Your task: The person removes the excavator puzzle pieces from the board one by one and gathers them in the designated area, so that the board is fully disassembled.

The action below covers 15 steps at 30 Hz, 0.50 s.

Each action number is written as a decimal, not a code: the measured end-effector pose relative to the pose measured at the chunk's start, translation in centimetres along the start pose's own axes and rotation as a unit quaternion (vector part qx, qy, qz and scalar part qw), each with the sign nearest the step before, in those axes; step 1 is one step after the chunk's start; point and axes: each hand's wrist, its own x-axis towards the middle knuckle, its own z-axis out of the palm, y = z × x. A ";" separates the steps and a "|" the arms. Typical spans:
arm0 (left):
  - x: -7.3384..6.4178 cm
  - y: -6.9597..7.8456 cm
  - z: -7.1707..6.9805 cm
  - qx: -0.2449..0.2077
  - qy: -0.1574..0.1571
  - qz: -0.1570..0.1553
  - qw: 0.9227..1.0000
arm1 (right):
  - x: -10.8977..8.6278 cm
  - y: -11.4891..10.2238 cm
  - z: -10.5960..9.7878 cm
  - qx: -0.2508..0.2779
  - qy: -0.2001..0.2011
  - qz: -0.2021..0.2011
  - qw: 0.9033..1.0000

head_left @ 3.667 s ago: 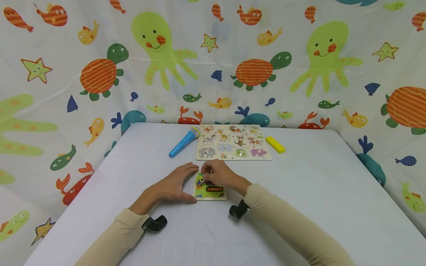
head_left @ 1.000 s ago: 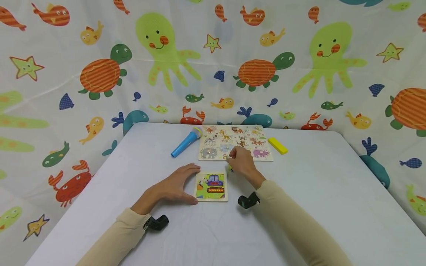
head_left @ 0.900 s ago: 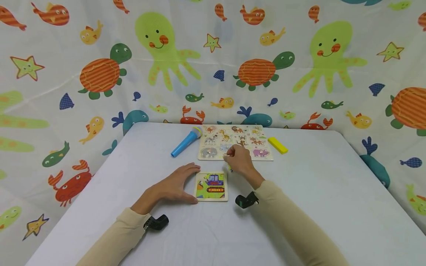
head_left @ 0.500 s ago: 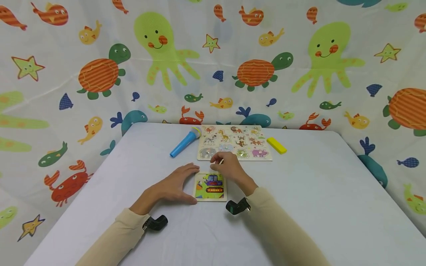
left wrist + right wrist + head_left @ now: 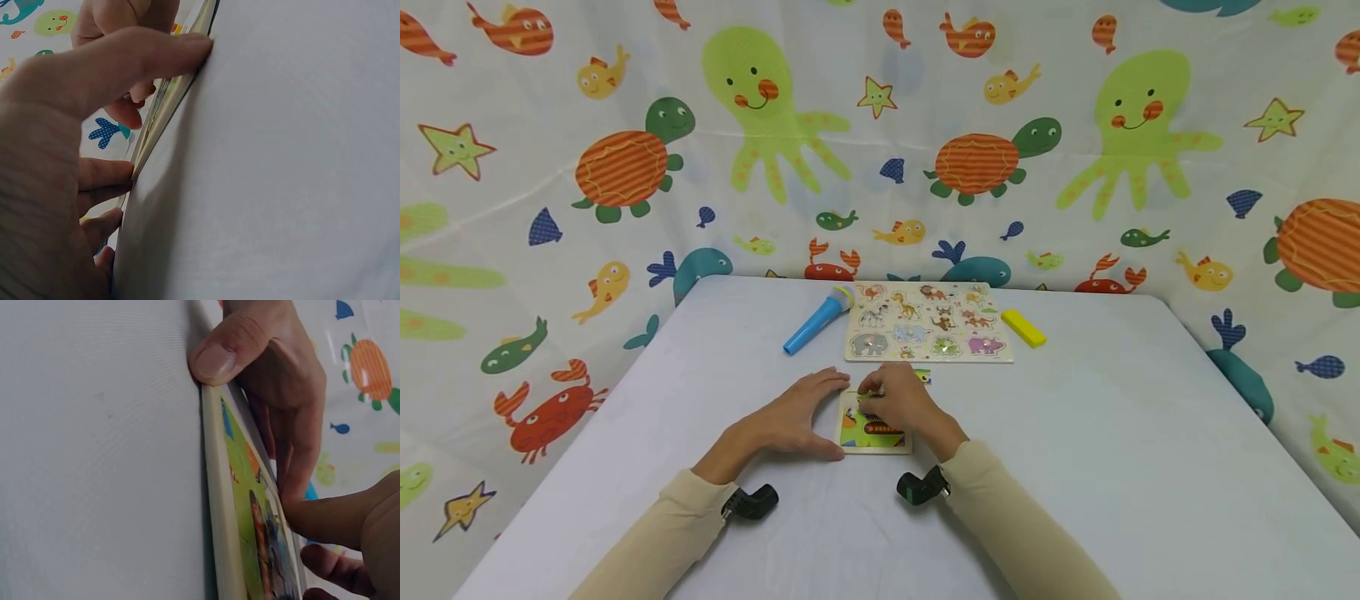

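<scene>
Puzzle [image 5: 874, 436], L hand [image 5: 793, 421] at L edge

Small puzzle [image 5: 876, 442] partly covered; 2 sleeves [image 5: 673, 521] cut off at bottom.

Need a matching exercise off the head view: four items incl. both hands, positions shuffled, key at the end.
1. blue microphone
2. yellow block
3. left hand
4. right hand

A. over the small puzzle
B. right of the animal board
C. at the small puzzle's left edge
D. left of the animal board

Pairs: 1-D, 2-B, 3-C, 4-A
</scene>
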 end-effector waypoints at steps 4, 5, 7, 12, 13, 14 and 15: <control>0.0 -0.1 -0.1 -0.003 0.001 0.002 1.000 | -0.1 -0.3 0.3 -0.025 0.000 -0.015 1.000; 0.0 -0.1 -0.1 -0.003 0.001 0.002 1.000 | -0.1 -0.3 0.4 -0.029 0.001 -0.017 0.999; 0.0 -0.1 -0.1 -0.004 0.001 0.004 1.000 | -0.1 -0.4 0.4 -0.031 0.003 -0.023 0.999; 0.1 -0.2 -0.1 -0.007 0.002 0.009 1.000 | -0.1 -0.4 0.5 -0.031 0.002 -0.019 0.999; 0.1 -0.2 -0.1 -0.007 0.002 0.010 1.000 | -0.1 -0.4 0.6 -0.032 0.002 -0.018 0.999; 0.0 -0.2 0.0 -0.008 0.002 0.009 1.000 | -0.1 -0.4 0.6 -0.033 0.001 -0.017 0.999; 0.0 -0.2 0.0 -0.008 0.001 0.009 1.000 | -0.1 -0.4 0.6 -0.034 0.001 -0.017 0.999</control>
